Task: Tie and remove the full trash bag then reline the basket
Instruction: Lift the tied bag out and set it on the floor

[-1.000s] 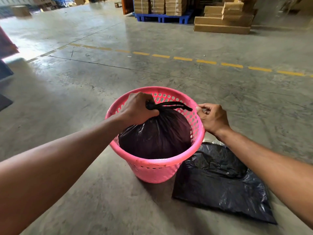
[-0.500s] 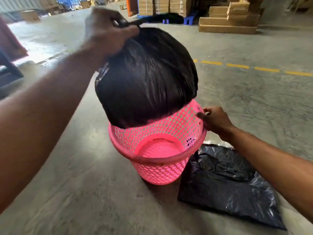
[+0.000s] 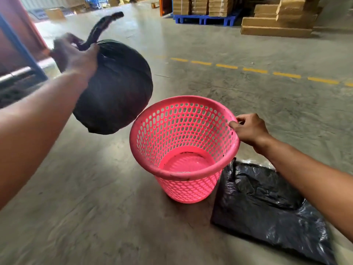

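At the far left of the floor (image 3: pixel 114 217), a blue and orange metal frame (image 3: pixel 21 46) stands at the edge of view; its details are blurred.

The left hand (image 3: pixel 76 56) is clenched around the knotted neck of the full trash bag (image 3: pixel 116 88). The bag is black, rounded and tied shut. It hangs in the air, clear of the floor, up and to the left of the basket (image 3: pixel 191 190). The twisted tail (image 3: pixel 103 25) of the knot sticks up above the hand. The hand and bag show motion blur.

The basket is pink perforated plastic and sits on the concrete floor, near the middle of the view. It tilts slightly, with its open mouth facing the viewer. Its interior holds no bag, and the solid pink bottom is visible.

The right hand (image 3: pixel 250 129) pinches the right side of the basket rim, the fingers curled over the top edge.

A flat black liner (image 3: pixel 267 207) lies on the floor just beside the basket, at its right and near side, under the right forearm. Whether it touches the basket base cannot be told.

Across the far floor runs a dashed yellow line (image 3: pixel 248 70). Beyond it, stacked cardboard boxes (image 3: pixel 277 18) and a blue pallet (image 3: pixel 204 19) occupy the far right corner.
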`<state>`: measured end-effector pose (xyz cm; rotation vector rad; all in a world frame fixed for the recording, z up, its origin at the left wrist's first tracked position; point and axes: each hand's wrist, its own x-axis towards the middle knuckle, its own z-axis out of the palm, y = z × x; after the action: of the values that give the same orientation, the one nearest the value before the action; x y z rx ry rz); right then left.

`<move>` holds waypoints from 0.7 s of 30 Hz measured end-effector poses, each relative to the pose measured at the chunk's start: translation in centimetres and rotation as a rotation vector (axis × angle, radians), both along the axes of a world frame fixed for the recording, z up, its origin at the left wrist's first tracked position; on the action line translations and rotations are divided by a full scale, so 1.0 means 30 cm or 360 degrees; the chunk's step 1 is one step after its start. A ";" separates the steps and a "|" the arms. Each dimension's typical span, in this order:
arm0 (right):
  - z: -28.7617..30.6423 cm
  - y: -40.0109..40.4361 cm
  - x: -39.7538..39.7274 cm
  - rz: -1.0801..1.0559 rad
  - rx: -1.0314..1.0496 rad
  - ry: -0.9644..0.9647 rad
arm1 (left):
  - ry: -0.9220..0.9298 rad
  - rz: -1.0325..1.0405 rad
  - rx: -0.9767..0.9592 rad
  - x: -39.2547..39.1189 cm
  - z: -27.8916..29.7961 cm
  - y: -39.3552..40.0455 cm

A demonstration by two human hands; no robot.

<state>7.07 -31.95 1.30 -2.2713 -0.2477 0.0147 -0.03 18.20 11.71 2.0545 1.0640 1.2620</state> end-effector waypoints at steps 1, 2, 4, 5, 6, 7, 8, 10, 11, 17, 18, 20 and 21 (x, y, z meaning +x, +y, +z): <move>-0.005 0.004 0.001 0.0000 -0.0003 0.0012 | 0.0017 -0.0003 -0.0131 -0.054 0.020 -0.116; -0.007 0.001 0.002 -0.0005 -0.0002 0.0024 | 0.0091 -0.0048 -0.0243 -0.087 0.015 -0.181; -0.018 0.001 0.007 -0.0015 -0.0006 0.0043 | 0.0258 -0.0019 -0.0338 -0.142 -0.078 -0.233; -0.028 0.000 0.011 -0.0019 -0.0011 0.0053 | 0.0336 -0.0001 -0.0329 -0.157 -0.126 -0.242; -0.036 -0.003 0.013 -0.0019 -0.0015 0.0062 | 0.0407 0.0004 -0.0398 -0.166 -0.175 -0.238; -0.042 -0.008 0.012 -0.0018 -0.0015 0.0071 | 0.0436 0.0004 -0.0458 -0.171 -0.225 -0.233; -0.051 -0.010 0.014 -0.0017 -0.0018 0.0082 | 0.0502 0.0033 -0.0503 -0.176 -0.279 -0.229; -0.057 -0.020 0.015 -0.0020 -0.0014 0.0094 | 0.0611 0.0039 -0.0539 -0.199 -0.375 -0.238; -0.062 -0.021 0.018 -0.0017 -0.0007 0.0112 | 0.0669 0.0025 -0.0554 -0.209 -0.421 -0.240; -0.068 -0.026 0.022 -0.0022 0.0058 0.0197 | 0.0944 -0.0069 -0.0579 -0.184 -0.488 -0.257; -0.064 -0.028 0.020 -0.0017 0.0069 0.0217 | 0.1006 -0.0066 -0.0541 -0.176 -0.485 -0.272; -0.049 -0.022 0.012 0.0017 0.0080 0.0254 | 0.1100 -0.0078 -0.0417 -0.162 -0.453 -0.303; -0.036 -0.026 0.010 0.0021 0.0082 0.0259 | 0.1077 -0.0122 -0.0328 -0.147 -0.421 -0.324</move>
<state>7.37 -32.71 0.20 -2.2035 -0.1750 0.1969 -4.44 8.49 -0.91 2.3789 1.3089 0.3793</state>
